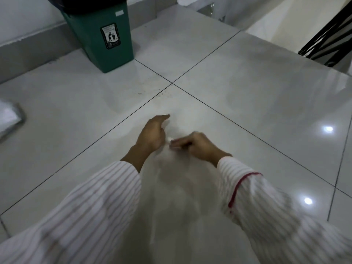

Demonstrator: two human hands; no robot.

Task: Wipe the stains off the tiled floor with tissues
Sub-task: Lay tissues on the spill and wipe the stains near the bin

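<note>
White tissue (170, 139), blurry, pinched by my right hand (198, 145) beside my left hand (152, 135), whose fingers stretch out relaxed; prep step I reckon, next press down and rub the specks (152, 91) at 12 o'clock on the tiled floor (247, 82).

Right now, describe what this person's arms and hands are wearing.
Both arms are covered by long, loose white sleeves with thin reddish stripes. The right sleeve carries a curved dark red trim line near the forearm; the left sleeve shows no such trim. The cuffs end at the wrists. The left hand and right hand are bare: no gloves, and no rings or watch are visible.
</note>
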